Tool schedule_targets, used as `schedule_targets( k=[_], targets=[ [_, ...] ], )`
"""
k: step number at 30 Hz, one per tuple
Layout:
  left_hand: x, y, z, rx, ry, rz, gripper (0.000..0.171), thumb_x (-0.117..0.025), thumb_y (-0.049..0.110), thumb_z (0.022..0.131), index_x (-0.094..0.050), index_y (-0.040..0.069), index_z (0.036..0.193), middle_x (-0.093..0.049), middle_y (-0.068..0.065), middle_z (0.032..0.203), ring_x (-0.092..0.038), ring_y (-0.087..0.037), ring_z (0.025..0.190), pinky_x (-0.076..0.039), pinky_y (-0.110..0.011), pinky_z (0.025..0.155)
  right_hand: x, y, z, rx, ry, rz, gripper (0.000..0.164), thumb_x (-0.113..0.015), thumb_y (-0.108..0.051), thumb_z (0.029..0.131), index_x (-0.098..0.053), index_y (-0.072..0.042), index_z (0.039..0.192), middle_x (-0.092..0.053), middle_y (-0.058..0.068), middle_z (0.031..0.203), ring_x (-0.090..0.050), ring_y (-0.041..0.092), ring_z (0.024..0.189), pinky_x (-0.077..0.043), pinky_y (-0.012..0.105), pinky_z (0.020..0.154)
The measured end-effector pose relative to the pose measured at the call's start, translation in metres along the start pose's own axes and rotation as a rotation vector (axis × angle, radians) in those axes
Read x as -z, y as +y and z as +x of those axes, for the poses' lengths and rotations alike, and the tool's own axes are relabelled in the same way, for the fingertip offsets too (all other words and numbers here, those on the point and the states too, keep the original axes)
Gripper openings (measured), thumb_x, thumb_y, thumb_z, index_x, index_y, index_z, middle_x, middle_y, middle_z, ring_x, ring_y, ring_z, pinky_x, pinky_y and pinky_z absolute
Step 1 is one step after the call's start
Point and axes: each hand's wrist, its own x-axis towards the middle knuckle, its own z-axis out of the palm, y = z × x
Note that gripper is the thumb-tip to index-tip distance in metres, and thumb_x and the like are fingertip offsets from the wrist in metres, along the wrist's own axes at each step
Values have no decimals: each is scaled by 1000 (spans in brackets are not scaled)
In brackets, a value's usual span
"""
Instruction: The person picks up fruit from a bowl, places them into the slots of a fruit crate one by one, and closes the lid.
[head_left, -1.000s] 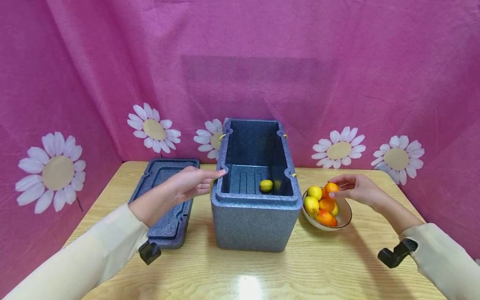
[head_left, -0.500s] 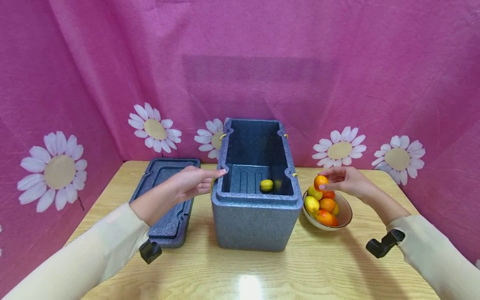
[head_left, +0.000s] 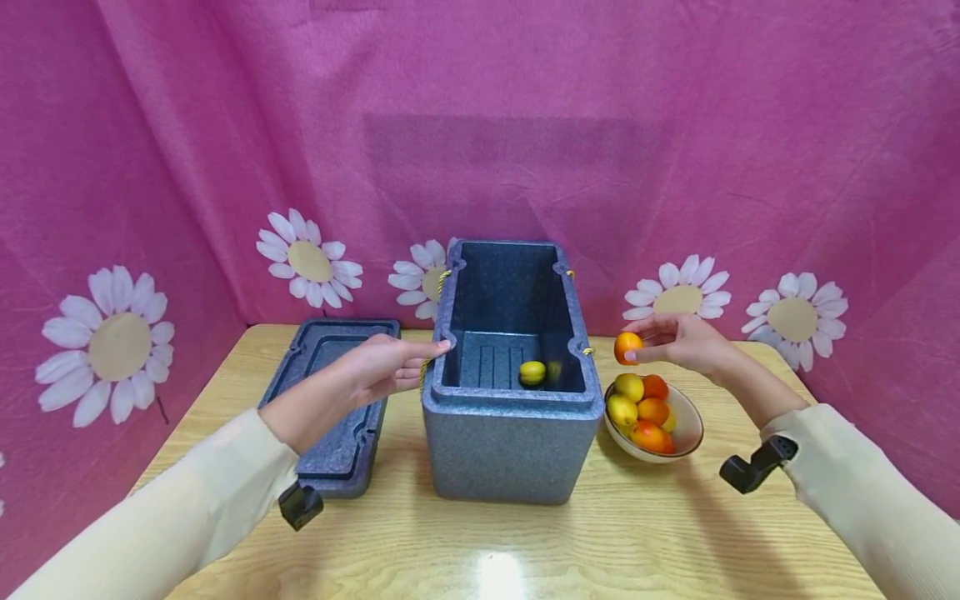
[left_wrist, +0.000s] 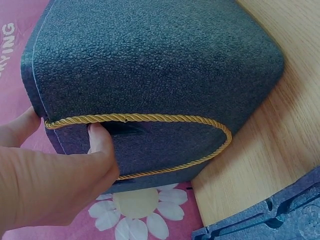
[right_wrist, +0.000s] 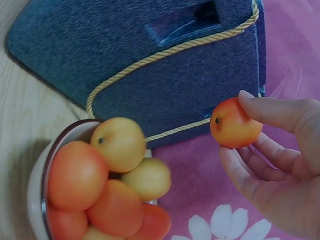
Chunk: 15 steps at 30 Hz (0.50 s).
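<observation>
My right hand [head_left: 686, 343] pinches a small orange [head_left: 627, 348] between thumb and fingers, above the far side of the bowl [head_left: 688, 421]. In the right wrist view the orange [right_wrist: 235, 125] shows a dark stem spot. Several yellow and orange-red fruits lie piled in the bowl. Mid-table stands a deep grey foam box [head_left: 510, 454], open at the top, with one yellow fruit [head_left: 532, 372] on its floor. My left hand [head_left: 386, 362] grips the box's left rim, thumb on top. In the left wrist view, fingers [left_wrist: 102, 145] bend against the side wall beside the rope [left_wrist: 165, 118].
A grey foam lid [head_left: 322, 442] lies on the wooden table [head_left: 600, 542], left of the box. The bowl stands close to the box's right wall. Behind hangs a pink cloth [head_left: 517, 167] with daisies. A second rope [right_wrist: 165, 54] loops along the box's right side.
My right hand has lifted the orange off the pile, up and leftward towards the box. An orange-red fruit it had covered now shows. The left hand keeps its place on the rim.
</observation>
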Motion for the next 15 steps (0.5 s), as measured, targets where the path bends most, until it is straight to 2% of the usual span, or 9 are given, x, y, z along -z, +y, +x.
schedule_targets(
  k=[5,10,15],
  targets=[
    [0,-1,1,-2,-4,-2,89,-64,29,92,-5,0,152,-31,-16,156,-33,-33,144,-34,-40,118,2,-12,3,31,-10,15,48,-72,-15,84,-56,4,125,-74,-1,99,-66,-1,85,-52,13,81],
    [1,-2,2,-7,-13,-4,90,-64,28,92,-3,-2,152,-26,-17,158,-27,-33,147,-33,-41,119,5,-22,6,66,-9,23,46,-73,-13,84,-58,6,123,-73,-7,93,-66,-1,84,-54,14,79],
    [1,-1,2,-10,-15,-1,91,-64,28,92,-2,-1,152,-24,-17,159,-25,-34,148,-32,-41,119,10,-29,10,54,19,-35,46,-75,-19,82,-62,1,121,-72,-13,92,-63,3,88,-53,17,79]
  ],
)
